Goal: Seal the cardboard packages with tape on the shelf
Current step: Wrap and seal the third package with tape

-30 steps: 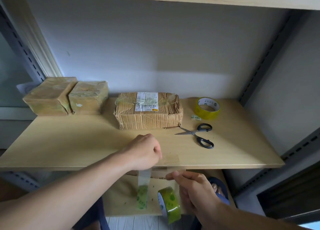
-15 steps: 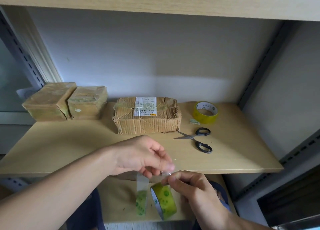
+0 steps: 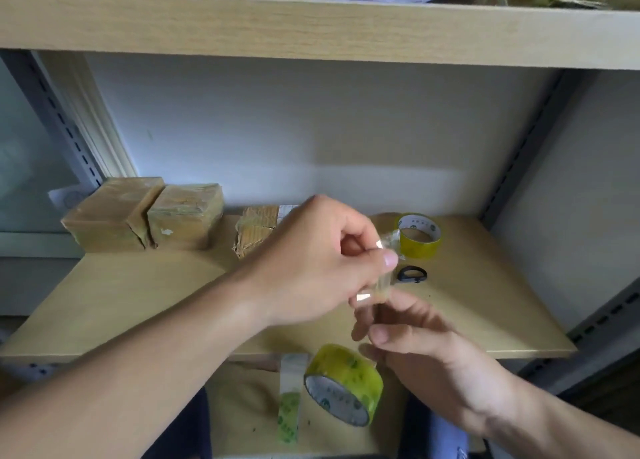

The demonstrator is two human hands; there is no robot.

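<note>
- A pale wooden shelf [image 3: 121,306] carries everything.
- Landmark: the crumpled cardboard package [image 3: 256,231] at mid-back, partly hidden.
- Left of it, two tape-wrapped packages [image 3: 114,216] [image 3: 185,216] touch side by side.
- Right of it stands a yellow tape roll [image 3: 419,237]; just in front of that roll, a black scissor handle [image 3: 412,274].

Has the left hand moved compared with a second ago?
Yes. The left hand has risen from the shelf's front edge and now covers the middle cardboard package, pinching clear tape.
</note>
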